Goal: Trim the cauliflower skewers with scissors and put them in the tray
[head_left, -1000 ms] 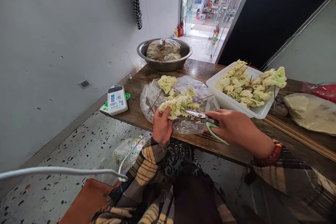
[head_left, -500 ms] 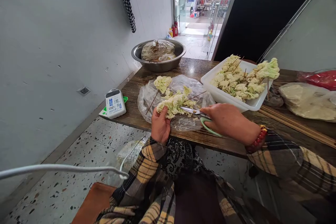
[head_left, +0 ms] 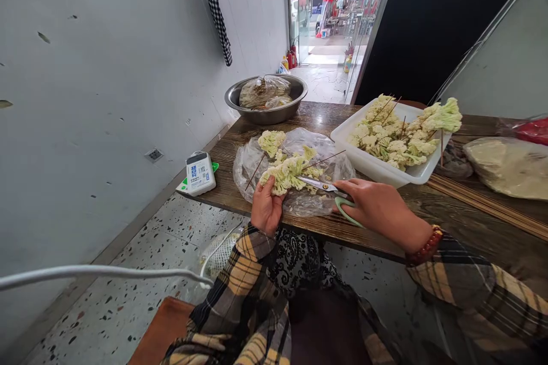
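My left hand (head_left: 265,208) grips a pale cauliflower piece (head_left: 285,174) that lies on a clear plastic bag (head_left: 295,205) spread on the wooden table (head_left: 449,222). My right hand (head_left: 377,205) is closed round the green handles of a pair of scissors (head_left: 327,189), whose blades point left into the cauliflower. A smaller floret (head_left: 271,141) lies farther back on the bag. Thin wooden skewers (head_left: 256,171) lie among the pieces.
A white tray (head_left: 377,168) heaped with skewered cauliflower stands right of the bag. A metal basin (head_left: 295,107) holding bagged items sits at the far end. A small white device (head_left: 200,173) lies near the left edge. A bundle of skewers (head_left: 483,202) and bagged food (head_left: 509,166) lie at right.
Both hands stay on the cauliflower and scissors. Only the view has shifted slightly; the scissors blades remain at the cauliflower piece.
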A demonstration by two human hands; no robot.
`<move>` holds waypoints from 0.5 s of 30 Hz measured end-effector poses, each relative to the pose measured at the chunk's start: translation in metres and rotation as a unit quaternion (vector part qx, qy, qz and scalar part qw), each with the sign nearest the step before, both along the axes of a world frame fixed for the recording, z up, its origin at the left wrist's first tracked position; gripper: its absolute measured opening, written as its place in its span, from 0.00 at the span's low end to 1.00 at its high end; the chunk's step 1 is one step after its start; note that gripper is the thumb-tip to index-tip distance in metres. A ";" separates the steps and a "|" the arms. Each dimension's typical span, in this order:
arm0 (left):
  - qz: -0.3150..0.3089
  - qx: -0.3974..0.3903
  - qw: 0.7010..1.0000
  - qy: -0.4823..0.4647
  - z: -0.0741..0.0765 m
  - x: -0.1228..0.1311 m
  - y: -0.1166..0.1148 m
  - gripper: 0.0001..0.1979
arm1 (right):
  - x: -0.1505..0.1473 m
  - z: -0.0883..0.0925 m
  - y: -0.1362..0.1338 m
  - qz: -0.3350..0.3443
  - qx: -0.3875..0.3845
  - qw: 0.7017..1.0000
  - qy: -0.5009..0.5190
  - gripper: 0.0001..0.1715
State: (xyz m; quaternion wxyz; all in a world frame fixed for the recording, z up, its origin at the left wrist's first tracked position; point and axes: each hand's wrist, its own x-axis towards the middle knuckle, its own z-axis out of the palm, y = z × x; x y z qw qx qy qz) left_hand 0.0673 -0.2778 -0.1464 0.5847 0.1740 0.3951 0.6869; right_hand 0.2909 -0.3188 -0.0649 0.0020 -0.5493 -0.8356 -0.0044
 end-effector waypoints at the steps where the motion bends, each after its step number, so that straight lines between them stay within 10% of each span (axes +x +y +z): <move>1: 0.000 0.002 1.000 0.000 0.000 0.000 0.000 0.08 | -0.001 0.000 0.000 -0.001 0.005 1.000 0.000 0.21; 15: -0.002 -0.018 1.000 -0.004 0.002 0.000 -0.001 0.07 | -0.007 -0.004 0.005 0.040 0.076 0.995 -0.049 0.25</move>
